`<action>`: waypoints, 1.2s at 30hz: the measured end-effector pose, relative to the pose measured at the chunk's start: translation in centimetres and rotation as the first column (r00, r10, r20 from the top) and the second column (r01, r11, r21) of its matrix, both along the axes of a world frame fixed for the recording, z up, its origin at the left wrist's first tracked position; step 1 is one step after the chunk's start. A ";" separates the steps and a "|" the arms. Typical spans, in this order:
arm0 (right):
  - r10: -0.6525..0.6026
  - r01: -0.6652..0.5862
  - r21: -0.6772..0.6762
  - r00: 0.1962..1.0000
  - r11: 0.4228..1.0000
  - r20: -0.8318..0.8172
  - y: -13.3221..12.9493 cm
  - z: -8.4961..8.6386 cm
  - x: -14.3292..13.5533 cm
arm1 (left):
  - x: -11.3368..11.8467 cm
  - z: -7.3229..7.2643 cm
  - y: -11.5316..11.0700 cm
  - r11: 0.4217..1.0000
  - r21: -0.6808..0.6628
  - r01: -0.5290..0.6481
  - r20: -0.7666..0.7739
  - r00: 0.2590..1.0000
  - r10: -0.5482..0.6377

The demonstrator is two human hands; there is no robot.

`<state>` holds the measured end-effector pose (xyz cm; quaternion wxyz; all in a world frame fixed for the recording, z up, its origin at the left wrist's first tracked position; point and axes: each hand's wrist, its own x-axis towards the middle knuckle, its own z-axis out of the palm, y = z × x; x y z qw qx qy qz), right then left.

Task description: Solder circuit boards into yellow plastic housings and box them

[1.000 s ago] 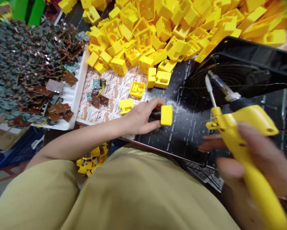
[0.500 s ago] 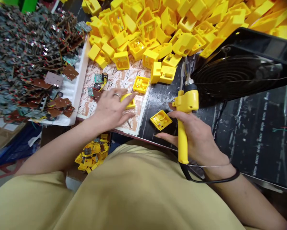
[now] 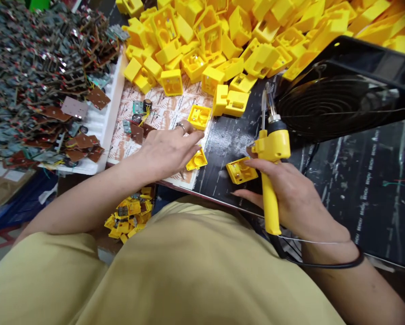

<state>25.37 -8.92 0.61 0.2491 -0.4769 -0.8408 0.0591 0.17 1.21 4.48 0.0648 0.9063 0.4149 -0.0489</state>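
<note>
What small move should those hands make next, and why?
Perhaps the left hand should bring the small casing partly beneath it closer to the open casing by the right hand: the two are apart, and the right hand holds the yellow tool.

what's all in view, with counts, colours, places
casing pile: many, yellow, top centre to right
loose casings: three, yellow, centre
bench: one, black, right
lower casing heap: many, yellow, below bench
circuit boards: many, brown and grey, left
tray: one, white, under boards
patterned sheet: one, brown-white, centre
wired parts: one group, mixed colours, on sheet
fan: one, black, upper right
soldering tool: one, yellow-black, right of centre
cable: one, black, lower right
crate: one, blue, left
cardboard box: one, brown, left
shirt: one, olive, bottom
left hand: one, bare, at a loose casing
right hand: one, bare, around soldering tool
</note>
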 end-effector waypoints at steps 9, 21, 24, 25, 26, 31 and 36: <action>0.027 -0.026 0.014 0.998 1.000 -0.057 0.2 0.0 0.0 | -3.0 -0.2 0.1 0.920 -0.138 0.366 0.086 0.930 -0.357; -0.052 0.060 0.065 0.993 0.996 -0.108 1.8 0.8 -1.4 | -1.9 0.2 0.1 0.979 0.203 0.018 0.193 0.979 -0.058; -0.019 0.027 0.067 0.993 0.997 -0.118 0.9 0.7 -1.0 | -5.2 3.3 3.6 0.930 0.278 -0.239 -0.019 0.967 0.254; 0.004 0.002 0.060 0.995 0.998 -0.101 0.6 0.6 -1.0 | -6.2 4.2 4.4 0.913 0.291 -0.286 -0.084 0.943 0.322; 0.025 -0.020 0.059 0.997 0.998 -0.078 0.4 0.5 -1.0 | -7.1 5.0 4.9 0.900 0.294 -0.323 -0.131 0.919 0.372; 0.086 -0.085 0.038 0.996 0.996 -0.017 0.2 -0.2 -1.6 | -10.1 3.8 4.6 0.928 0.181 -0.326 -0.130 0.927 0.351; 0.080 -0.076 0.059 0.995 0.995 -0.067 0.9 -1.1 -1.9 | -9.8 -0.9 4.2 0.925 0.200 -0.322 0.006 0.945 0.327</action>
